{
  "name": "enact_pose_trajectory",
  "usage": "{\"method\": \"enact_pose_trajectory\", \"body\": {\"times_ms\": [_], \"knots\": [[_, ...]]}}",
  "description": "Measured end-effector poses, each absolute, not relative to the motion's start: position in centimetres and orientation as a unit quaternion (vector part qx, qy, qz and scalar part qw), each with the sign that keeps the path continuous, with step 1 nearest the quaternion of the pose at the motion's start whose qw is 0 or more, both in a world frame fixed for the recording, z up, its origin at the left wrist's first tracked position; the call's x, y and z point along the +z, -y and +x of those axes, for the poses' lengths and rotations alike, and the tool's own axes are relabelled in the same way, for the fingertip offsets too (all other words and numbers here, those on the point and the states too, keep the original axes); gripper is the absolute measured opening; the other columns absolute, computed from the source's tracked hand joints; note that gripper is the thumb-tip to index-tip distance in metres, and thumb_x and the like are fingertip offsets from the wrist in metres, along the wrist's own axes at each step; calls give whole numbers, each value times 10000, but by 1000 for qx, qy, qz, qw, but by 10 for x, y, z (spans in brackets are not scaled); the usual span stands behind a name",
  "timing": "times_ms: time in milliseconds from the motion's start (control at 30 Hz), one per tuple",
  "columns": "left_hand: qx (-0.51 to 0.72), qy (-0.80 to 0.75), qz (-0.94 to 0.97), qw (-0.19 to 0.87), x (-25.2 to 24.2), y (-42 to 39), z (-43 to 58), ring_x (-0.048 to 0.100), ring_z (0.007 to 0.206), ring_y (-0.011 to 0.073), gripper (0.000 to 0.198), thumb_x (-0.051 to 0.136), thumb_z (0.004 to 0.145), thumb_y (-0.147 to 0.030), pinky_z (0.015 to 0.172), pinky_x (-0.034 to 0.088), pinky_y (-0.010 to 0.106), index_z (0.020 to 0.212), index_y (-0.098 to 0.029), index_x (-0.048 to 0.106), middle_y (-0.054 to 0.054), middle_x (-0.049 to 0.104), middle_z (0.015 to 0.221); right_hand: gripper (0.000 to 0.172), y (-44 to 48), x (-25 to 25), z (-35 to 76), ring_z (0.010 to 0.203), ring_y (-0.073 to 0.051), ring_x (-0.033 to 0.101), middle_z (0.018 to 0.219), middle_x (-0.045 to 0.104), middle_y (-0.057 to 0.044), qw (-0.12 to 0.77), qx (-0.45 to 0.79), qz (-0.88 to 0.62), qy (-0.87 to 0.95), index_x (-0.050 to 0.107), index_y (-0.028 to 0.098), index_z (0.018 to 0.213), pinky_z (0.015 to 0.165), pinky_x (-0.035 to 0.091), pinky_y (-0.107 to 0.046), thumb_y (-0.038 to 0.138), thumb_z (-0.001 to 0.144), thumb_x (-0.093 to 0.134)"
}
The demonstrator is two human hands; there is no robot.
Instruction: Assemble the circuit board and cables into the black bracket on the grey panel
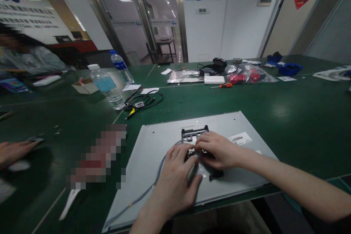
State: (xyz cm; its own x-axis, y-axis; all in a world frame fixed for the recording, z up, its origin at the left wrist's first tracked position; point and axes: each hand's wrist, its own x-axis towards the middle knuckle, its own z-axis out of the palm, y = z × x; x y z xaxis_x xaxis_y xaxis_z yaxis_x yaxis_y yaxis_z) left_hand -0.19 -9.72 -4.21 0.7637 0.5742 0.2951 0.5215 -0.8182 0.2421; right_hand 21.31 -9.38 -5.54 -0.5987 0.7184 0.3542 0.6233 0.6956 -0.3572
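Observation:
A flat grey-white metal panel [153, 142] lies on the table before me. Fixed near its middle is a black plastic frame [195, 130], partly covered by my hands. My left hand [178, 175] reaches in from the near side, fingers bent at the frame and thumb apart, low on the panel. From the right comes my right hand [219, 150], its fingers curled close together over the frame, fingertips nearly meeting the left ones. Whatever small part lies between the fingertips is hidden. A bundled grey cable [159, 170] runs beside my left hand to the panel's lower left corner.
Beyond the panel lie an orange-handled screwdriver [225, 85], a plastic bag with red items [249, 75] and a coiled black cable [148, 98]. Two water bottles [107, 87] stand at the left. Another person's hand [16, 151] rests on the table far left.

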Motion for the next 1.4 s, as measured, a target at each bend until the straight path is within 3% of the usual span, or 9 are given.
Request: {"method": "enact_pose_trajectory", "body": {"times_ms": [567,767,1033,1400], "knots": [[180,-289,938,63,-43,97,-3,406,1262,324,257,611,795,-217,1089,327,582,1051,-221,597,90,482,1331,218,94,-53,213,990,-219,556,1065,642,-100,245,94,-377,888,597,156,1063,893,448,-382,179,846,585],[178,-291,938,67,-43,97,-3,413,1256,324,282,620,786,-212,1087,330,585,1067,-214,594,97,480,1331,158,92,-55,213,965,-197,567,1026,661,-78,260,79,-384,883,621,173,1037,894,436,-376,199,924,513],[180,-290,937,68,-41,98,-3,418,1247,326,237,619,780,-210,1081,339,580,1016,-210,600,101,477,1326,240,90,-59,212,974,-201,573,1027,670,-77,260,78,-385,882,627,163,1075,884,447,-362,88,878,513],[179,-282,939,84,-40,97,-1,438,1217,315,223,603,790,-184,1067,354,578,1010,-214,590,91,506,1262,234,92,-57,211,1048,-205,554,1114,650,-85,252,86,-396,879,627,182,1118,941,447,-389,146,921,506]]}}
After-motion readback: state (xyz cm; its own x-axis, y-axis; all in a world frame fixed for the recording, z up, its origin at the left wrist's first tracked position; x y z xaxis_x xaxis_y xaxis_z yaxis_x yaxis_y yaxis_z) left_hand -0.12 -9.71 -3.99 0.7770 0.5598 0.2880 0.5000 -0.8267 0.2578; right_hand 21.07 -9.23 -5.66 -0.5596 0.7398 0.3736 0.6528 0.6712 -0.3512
